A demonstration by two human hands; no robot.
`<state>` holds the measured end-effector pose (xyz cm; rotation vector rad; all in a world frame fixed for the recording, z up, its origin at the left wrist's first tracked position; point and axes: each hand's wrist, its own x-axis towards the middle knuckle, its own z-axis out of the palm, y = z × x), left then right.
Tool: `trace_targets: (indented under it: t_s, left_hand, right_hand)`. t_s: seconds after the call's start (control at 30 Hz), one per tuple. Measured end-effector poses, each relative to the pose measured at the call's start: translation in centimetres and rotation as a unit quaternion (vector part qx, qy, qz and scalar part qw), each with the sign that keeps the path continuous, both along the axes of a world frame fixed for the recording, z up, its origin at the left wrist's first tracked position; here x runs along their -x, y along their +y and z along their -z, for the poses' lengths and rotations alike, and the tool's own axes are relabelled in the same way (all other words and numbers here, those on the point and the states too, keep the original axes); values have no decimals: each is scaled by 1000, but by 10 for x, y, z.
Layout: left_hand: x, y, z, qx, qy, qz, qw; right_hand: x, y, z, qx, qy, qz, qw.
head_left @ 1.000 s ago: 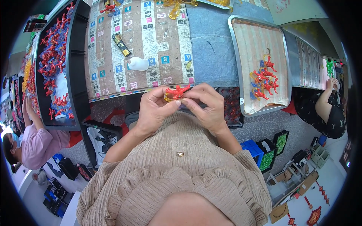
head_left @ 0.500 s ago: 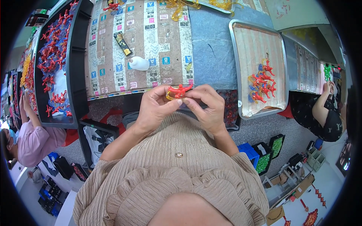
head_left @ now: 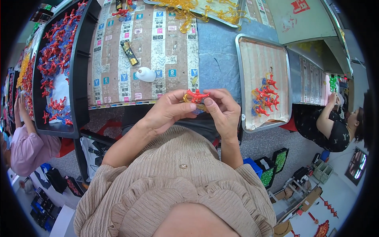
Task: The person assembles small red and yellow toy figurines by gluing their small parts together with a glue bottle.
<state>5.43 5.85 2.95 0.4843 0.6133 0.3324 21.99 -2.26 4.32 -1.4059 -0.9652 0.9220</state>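
A small red plastic figurine [head_left: 197,94] with yellow and blue translucent parts is held between both hands, just off the table's near edge. My left hand [head_left: 167,111] pinches its left side, where a yellow loop shows beside the fingertips. On its other side, my right hand [head_left: 224,112] grips the red end with thumb and fingers. A blue bit peeks out under the thumbs; the underside of the figurine is hidden by my fingers. Beyond my left hand, a white squeeze bottle [head_left: 146,74] lies on the table covering, near a black and gold lighter [head_left: 129,53].
To the right, a metal tray [head_left: 240,79] bears several red and blue figurines [head_left: 266,94]. A black crate [head_left: 81,75] full of similar pieces stands on the left. Yellow plastic pieces [head_left: 183,17] overhang another tray at the back. One person sits on each side.
The figurine has shifted slightly right and is tipped so its red top shows more. My right thumb has turned upward against it. The view has swung a little, moving the surroundings.
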Motion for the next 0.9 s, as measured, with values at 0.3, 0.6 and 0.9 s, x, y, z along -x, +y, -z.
trace_targets:
  t_s: [0.3,0.6,0.9]
  left_hand:
    - [-4,1,3,98,-51,-4,994]
    - [-8,1,3,146,-31,-22,989]
    - [-9,0,7,126,-60,-13,990]
  right_hand:
    - [5,0,1,61,144,50,986]
    - [1,-8,6,93,130,30,987]
    - [-1,-10,4,84,141,29,986]
